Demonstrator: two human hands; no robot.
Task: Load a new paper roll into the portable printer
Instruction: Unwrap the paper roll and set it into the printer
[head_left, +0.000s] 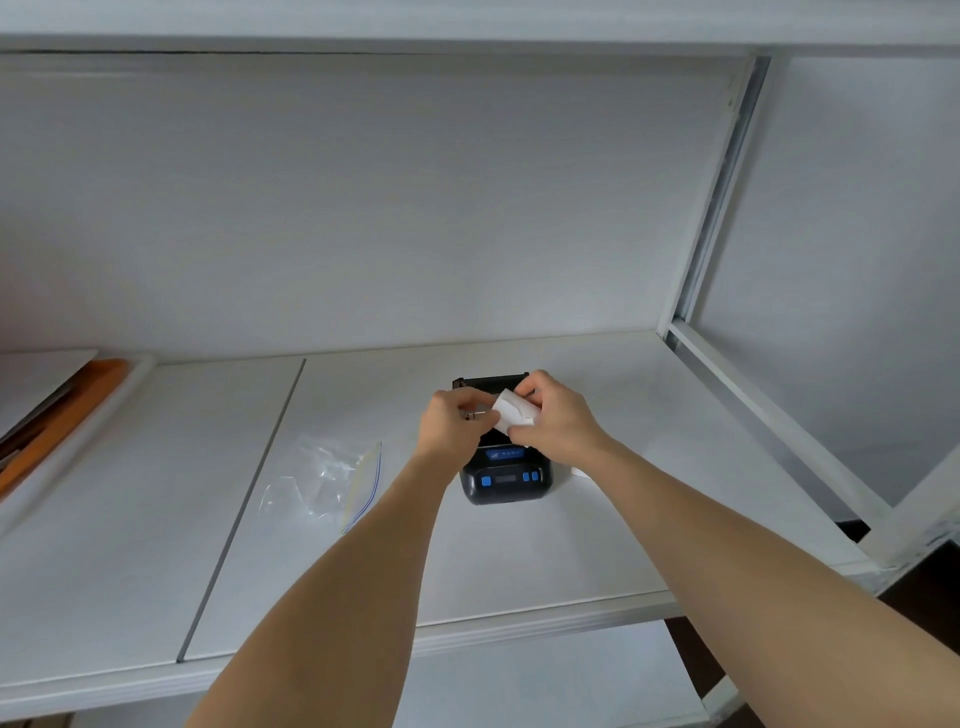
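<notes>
A small black portable printer (506, 480) with blue buttons sits on the white shelf (597, 545), its lid (488, 382) open and tilted back behind my hands. Just above the open compartment a white paper roll (514, 413) is pinched between both hands. My right hand (558, 421) grips the roll from the right, thumb under it. My left hand (454, 426) touches its left end with curled fingertips. The compartment itself is hidden behind my hands.
An empty clear zip bag (324, 480) lies left of the printer. A small white scrap (581, 472) shows beside the printer's right side, under my right wrist. An orange-edged tray (62, 415) stands at the far left. A metal shelf post (727, 197) rises at the right.
</notes>
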